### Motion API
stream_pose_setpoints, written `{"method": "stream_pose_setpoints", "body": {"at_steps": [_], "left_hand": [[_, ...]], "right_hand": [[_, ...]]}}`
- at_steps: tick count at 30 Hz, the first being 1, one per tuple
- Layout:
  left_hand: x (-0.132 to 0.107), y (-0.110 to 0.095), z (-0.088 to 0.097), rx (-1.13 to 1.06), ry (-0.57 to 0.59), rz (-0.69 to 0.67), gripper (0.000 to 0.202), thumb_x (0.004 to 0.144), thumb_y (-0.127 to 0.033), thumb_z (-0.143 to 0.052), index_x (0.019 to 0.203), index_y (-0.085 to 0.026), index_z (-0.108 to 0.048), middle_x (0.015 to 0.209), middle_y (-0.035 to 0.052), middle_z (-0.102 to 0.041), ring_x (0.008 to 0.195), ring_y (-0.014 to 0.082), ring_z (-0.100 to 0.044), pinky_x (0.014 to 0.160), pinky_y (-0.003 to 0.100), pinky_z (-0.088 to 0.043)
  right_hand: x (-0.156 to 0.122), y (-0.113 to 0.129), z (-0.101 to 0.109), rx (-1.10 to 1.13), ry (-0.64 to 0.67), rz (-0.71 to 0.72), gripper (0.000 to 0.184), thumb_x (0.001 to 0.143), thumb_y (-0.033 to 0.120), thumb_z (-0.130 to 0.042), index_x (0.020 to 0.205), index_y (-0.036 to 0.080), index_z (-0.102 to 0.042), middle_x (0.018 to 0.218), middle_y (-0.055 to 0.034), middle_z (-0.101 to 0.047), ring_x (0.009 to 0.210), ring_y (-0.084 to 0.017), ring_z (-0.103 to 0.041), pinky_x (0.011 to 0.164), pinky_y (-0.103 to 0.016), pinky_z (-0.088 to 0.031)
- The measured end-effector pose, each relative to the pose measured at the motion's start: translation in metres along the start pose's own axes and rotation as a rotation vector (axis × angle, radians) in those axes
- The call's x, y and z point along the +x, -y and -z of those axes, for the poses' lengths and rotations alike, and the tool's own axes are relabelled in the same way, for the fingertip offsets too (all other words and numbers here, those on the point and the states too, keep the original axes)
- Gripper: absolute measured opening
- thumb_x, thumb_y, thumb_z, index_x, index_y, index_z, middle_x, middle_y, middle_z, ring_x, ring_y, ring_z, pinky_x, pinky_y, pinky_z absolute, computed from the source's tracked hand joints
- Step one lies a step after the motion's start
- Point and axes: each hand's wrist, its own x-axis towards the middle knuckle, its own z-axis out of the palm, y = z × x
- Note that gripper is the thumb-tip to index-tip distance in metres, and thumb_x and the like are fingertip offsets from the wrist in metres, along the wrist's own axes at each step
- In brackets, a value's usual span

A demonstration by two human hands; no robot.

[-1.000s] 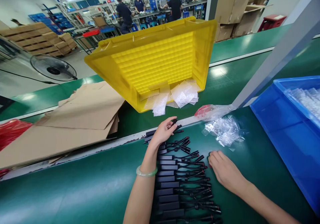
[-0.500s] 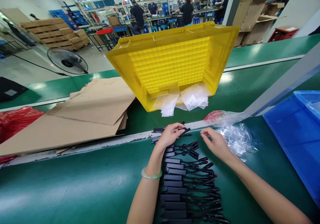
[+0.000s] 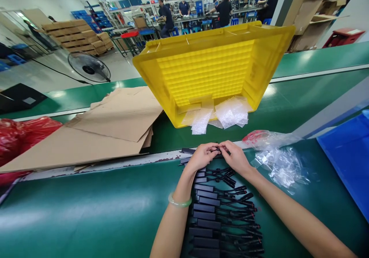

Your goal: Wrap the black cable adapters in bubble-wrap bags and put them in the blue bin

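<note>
A row of several black cable parts [image 3: 219, 212], each a flat block with a thin lead, lies on the green belt [image 3: 86, 212] in front of me. My left hand [image 3: 201, 156] and my right hand [image 3: 235, 157] meet at the far end of the row. Both pinch the same black cable part [image 3: 216, 149], fingertips nearly touching. A pale green bangle [image 3: 179, 202] sits on my left wrist.
A tilted yellow crate [image 3: 213, 65] holds bubble-wrap bags [image 3: 227, 114] just beyond my hands. Flattened cardboard [image 3: 100, 131] lies left, red plastic [image 3: 20, 133] far left. Clear plastic bags [image 3: 276, 165] lie right, beside a blue bin [image 3: 348, 158]. Other people work at benches far behind.
My right hand has come up from the middle of the row to meet my left hand at the far end. The view has shifted left, so the blue bin sits nearer the edge.
</note>
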Motion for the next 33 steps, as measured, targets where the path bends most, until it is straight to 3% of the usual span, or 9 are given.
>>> {"method": "stream_pose_setpoints", "body": {"at_steps": [6, 10, 17, 20, 24, 28, 33], "left_hand": [[0.002, 0.003, -0.003, 0.112, -0.065, -0.010, 0.023, 0.080, -0.024, -0.055, 0.096, -0.014, -0.068, 0.080, 0.0040, -0.071, 0.046, 0.0079, -0.048, 0.043, 0.020, -0.039], [0.002, 0.003, -0.005, 0.252, -0.146, -0.026, 0.017, 0.080, -0.016, -0.054, 0.092, -0.017, -0.066, 0.079, 0.0014, -0.070, 0.048, 0.0093, -0.053, 0.051, 0.022, -0.044], [0.004, 0.002, -0.006, 0.514, -0.255, -0.058, 0.012, 0.080, -0.009, -0.057, 0.081, -0.020, -0.062, 0.081, 0.0016, -0.069, 0.074, 0.0176, -0.063, 0.073, 0.029, -0.048], [0.004, 0.002, -0.003, 0.592, -0.289, -0.069, 0.012, 0.082, -0.011, -0.058, 0.089, -0.020, -0.062, 0.086, 0.0033, -0.069, 0.082, 0.0192, -0.064, 0.079, 0.031, -0.048], [0.002, -0.003, -0.002, 0.684, -0.314, -0.108, 0.020, 0.087, -0.016, -0.055, 0.106, -0.017, -0.060, 0.112, 0.0105, -0.064, 0.105, 0.0228, -0.059, 0.093, 0.034, -0.044], [-0.001, -0.007, -0.009, 0.784, -0.177, -0.130, 0.012, 0.089, -0.019, -0.055, 0.093, -0.020, -0.066, 0.100, 0.0057, -0.066, 0.098, 0.0212, -0.060, 0.089, 0.031, -0.046], [0.000, -0.003, -0.022, 0.905, -0.092, -0.047, 0.012, 0.087, -0.016, -0.056, 0.093, -0.018, -0.067, 0.100, 0.0095, -0.066, 0.099, 0.0248, -0.059, 0.085, 0.034, -0.047]], "right_hand": [[0.000, 0.001, -0.007, -0.053, -0.014, 0.038, 0.012, 0.094, 0.018, -0.040, 0.100, 0.020, -0.051, 0.089, -0.0090, -0.062, 0.081, -0.024, -0.059, 0.075, -0.038, -0.050], [0.001, 0.004, -0.012, -0.060, -0.022, 0.054, 0.014, 0.092, 0.016, -0.041, 0.103, 0.020, -0.048, 0.089, -0.0091, -0.061, 0.080, -0.024, -0.059, 0.073, -0.037, -0.051], [0.002, 0.003, -0.012, -0.056, 0.000, 0.062, 0.015, 0.091, 0.017, -0.040, 0.103, 0.021, -0.048, 0.087, -0.0075, -0.062, 0.079, -0.022, -0.061, 0.073, -0.036, -0.052], [-0.005, -0.001, 0.006, -0.071, -0.007, 0.029, 0.013, 0.093, 0.019, -0.041, 0.103, 0.020, -0.050, 0.088, -0.0076, -0.063, 0.081, -0.023, -0.062, 0.075, -0.037, -0.052], [-0.030, -0.007, 0.049, -0.117, 0.010, -0.035, 0.011, 0.094, 0.023, -0.042, 0.092, 0.021, -0.052, 0.081, -0.0052, -0.062, 0.074, -0.021, -0.061, 0.070, -0.034, -0.050], [-0.069, -0.011, 0.086, -0.206, 0.170, -0.157, 0.013, 0.094, 0.027, -0.043, 0.087, 0.023, -0.053, 0.078, -0.0027, -0.063, 0.067, -0.018, -0.059, 0.061, -0.030, -0.048], [-0.113, -0.006, 0.104, -0.225, 0.302, -0.219, 0.019, 0.096, 0.028, -0.041, 0.087, 0.024, -0.057, 0.083, -0.0040, -0.064, 0.072, -0.020, -0.061, 0.062, -0.032, -0.050]]}}
